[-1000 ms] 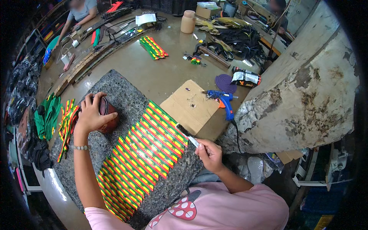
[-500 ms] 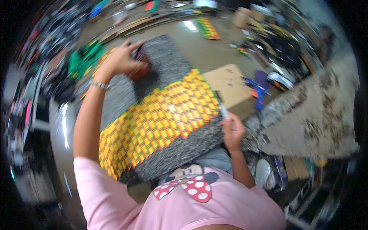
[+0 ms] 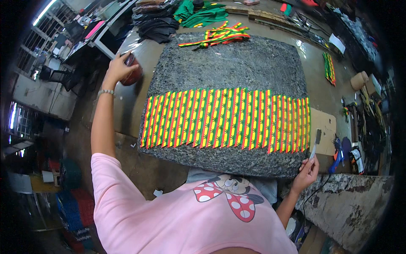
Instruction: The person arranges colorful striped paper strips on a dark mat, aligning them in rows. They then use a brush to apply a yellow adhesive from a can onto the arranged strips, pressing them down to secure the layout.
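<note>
My left hand (image 3: pixel 116 70) grips a dark red jar (image 3: pixel 133 77) from above, its fingers spread around the top. The jar is at the table's left side, beside a speckled grey slab (image 3: pixel 228 63). In my right hand (image 3: pixel 308 170), near the slab's front right corner, is a small toothbrush-like brush (image 3: pixel 314 149) with a pale handle and dark bristles pointing away from me. Across the slab's near half lies a row of several red, yellow and green patterned strips (image 3: pixel 224 118), set side by side with slanted ends. Loose strips (image 3: pixel 222 34) are heaped at the slab's far edge.
Black strips (image 3: pixel 156 27) and green strips (image 3: pixel 203 15) lie beyond the slab. To the right are a tan board (image 3: pixel 325 127), a blue tool (image 3: pixel 337 158), a bundle of patterned strips (image 3: pixel 329 69) and a tan cylinder (image 3: pixel 359 80). A stained ledge (image 3: pixel 342 199) borders the near right.
My left hand has carried the jar leftward from over the slab to the table's left side. My right hand still holds the brush. The view has turned and become sharper.
</note>
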Demonstrator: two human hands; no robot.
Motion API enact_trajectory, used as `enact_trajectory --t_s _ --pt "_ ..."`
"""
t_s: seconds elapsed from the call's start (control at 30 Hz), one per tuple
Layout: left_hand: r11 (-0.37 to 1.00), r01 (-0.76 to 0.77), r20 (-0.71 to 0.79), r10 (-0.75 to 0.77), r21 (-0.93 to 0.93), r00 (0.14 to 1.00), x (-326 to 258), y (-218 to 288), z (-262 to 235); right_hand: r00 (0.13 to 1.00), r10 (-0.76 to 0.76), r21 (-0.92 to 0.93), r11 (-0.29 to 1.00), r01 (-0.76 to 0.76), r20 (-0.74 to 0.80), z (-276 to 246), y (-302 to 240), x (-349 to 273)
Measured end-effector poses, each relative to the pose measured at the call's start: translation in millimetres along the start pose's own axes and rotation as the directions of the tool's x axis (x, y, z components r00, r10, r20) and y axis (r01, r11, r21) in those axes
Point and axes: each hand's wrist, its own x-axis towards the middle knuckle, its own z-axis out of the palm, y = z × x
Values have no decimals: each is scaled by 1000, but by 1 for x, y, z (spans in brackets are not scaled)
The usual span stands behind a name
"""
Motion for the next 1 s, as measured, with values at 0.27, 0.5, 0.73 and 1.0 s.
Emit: enact_trajectory --t_s 0.27,0.5,0.73,1.0 --pt "767 -92 -119 20 -635 993 -134 79 -1 990 -136 -411 901 139 37 4 -14 -1" --pt "655 621 321 -532 -430 784 -223 83 18 997 30 -360 932 -55 -74 -12 -36 9" --pt "650 597 372 -467 -471 802 -218 54 32 996 67 -679 734 -6 65 -7 -51 0" --pt "441 583 463 -356 -682 812 -216 45 51 993 102 -620 783 -47 54 -14 -74 9"
